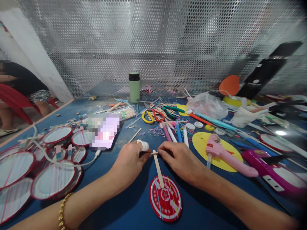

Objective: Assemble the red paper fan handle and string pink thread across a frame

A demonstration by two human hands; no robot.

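Observation:
A red round disc (165,204) with white printing lies in front of me, with coloured strings across it. A flat wooden craft stick (158,169) reaches from its middle up to my fingertips. Across the far end of that stick sits a short thin wooden stick (155,153). My left hand (134,156), a white wrapping on one finger, pinches the short stick's left end. Its right end is between the thumb and fingers of my right hand (177,156). Right of my hands, a pink glue gun (217,148) rests on a yellow oval sheet (199,143).
Red-rimmed round pieces (54,179) are piled at left beside a phone (106,132) on a white cable. Behind are scissors (153,115), string scraps, a green tumbler (134,88) and a plastic bag (208,105). A magenta device (273,172) lies right. Someone sits far left.

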